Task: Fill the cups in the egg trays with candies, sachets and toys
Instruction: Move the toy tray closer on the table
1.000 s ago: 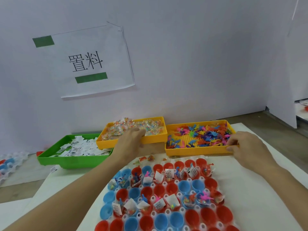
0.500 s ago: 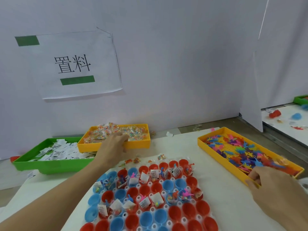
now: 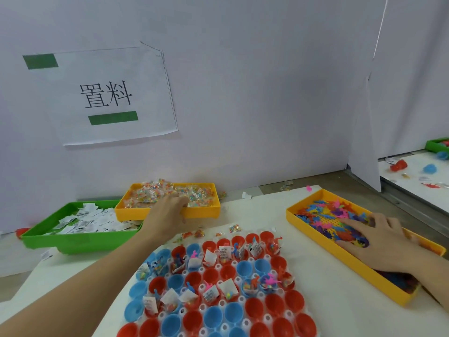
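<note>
The egg tray (image 3: 267, 318) of red and blue cups lies on the white table in front of me; several cups in its far rows hold sachets, candies and small toys. My left hand (image 3: 167, 212) reaches over the front rim of the yellow candy tray (image 3: 201, 212), its fingertips hidden among the wrapped candies. My right hand (image 3: 379, 242) lies flat, fingers spread, on the coloured toys in the yellow toy tray (image 3: 340, 262), which sits angled at the right. The green sachet tray (image 3: 80, 242) stands at the left.
A few loose candies (image 3: 234, 228) lie on the table between the candy tray and the egg tray. A white wall with a paper sign (image 3: 109, 96) closes the back. A neighbouring table (image 3: 413, 188) with scattered cups lies past a partition on the right.
My right hand pulled the toy tray from beside the candy tray to the right, turned it at an angle, then let go of its rim and laid itself flat on the toys. My left hand stayed at the candy tray.
</note>
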